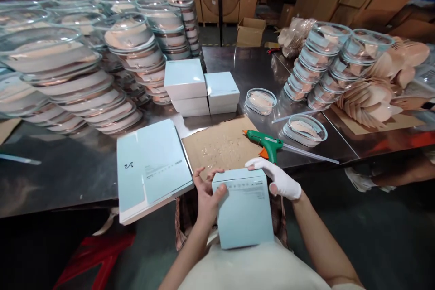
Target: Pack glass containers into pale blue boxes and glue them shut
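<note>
A light blue cardboard box (243, 217) with small print is held close against my body, below the table's front edge. My left hand (208, 197), bare, grips its left upper edge with the thumb on the printed face. On the opposite corner is my right hand (277, 179) in a white glove, its fingers over the top edge. Just beyond the box lies a green glue gun (267, 142) with an orange nozzle and trigger. It rests partly on a brown cardboard sheet (217, 142). Left of my hands, flat light blue box blanks (152, 163) lie stacked at the table edge.
Several closed blue boxes (185, 79) stand behind the cardboard. Tall stacks of clear-rimmed round containers (78, 77) fill the left; shorter stacks (312, 59) stand right. Single containers (261, 101) and glue sticks (311, 153) lie nearer. At far right, a person's hand (414, 103) is near beige spoon-shaped pieces (370, 99).
</note>
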A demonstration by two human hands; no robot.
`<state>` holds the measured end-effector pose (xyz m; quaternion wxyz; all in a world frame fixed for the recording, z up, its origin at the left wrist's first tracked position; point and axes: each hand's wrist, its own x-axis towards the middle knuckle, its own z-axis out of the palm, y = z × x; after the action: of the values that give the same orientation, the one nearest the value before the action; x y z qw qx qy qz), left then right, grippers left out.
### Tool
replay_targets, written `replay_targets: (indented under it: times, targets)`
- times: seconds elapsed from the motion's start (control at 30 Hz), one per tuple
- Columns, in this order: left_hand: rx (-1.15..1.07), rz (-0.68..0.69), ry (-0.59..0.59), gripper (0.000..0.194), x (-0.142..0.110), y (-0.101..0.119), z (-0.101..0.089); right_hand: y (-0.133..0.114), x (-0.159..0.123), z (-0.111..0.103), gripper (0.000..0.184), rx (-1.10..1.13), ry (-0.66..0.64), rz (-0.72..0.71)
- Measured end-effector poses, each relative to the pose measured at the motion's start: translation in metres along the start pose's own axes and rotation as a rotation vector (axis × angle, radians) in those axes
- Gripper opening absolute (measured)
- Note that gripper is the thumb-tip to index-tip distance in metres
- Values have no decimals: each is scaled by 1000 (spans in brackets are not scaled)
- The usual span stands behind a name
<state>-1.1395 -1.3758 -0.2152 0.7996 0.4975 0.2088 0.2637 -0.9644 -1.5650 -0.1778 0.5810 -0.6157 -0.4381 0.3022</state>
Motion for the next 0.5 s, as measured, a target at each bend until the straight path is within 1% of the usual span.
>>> replay_targets:
  times: [0.03,0.13,0.2,0.27,0.37,0.43,0.47,0.5]
  targets:
    - [36,35,-13,73,1,0,-1,1,-2,-1,79,-72,-14,-32]
    - [210,99,-82,46,3,1,-7,6,-3,-1,51,-220,-59,-130]
    - [276,106,-131,44,4,3,-10,9,-2,1,41,-258,-97,-201]
    - [297,121,-143,44,4,4,-11,11,-1,3,35,-253,-101,-251]
    - [312,118,-139,45,3,4,-10,9,0,6,29,-223,-88,-274]
    - [319,101,-133,45,3,6,-9,9,-3,7,26,-240,-92,-256]
    - [324,98,-124,46,4,8,-10,10,-6,7,27,-267,-72,-228]
    - [330,99,-100,46,5,11,-12,13,-10,9,33,-291,-15,-186]
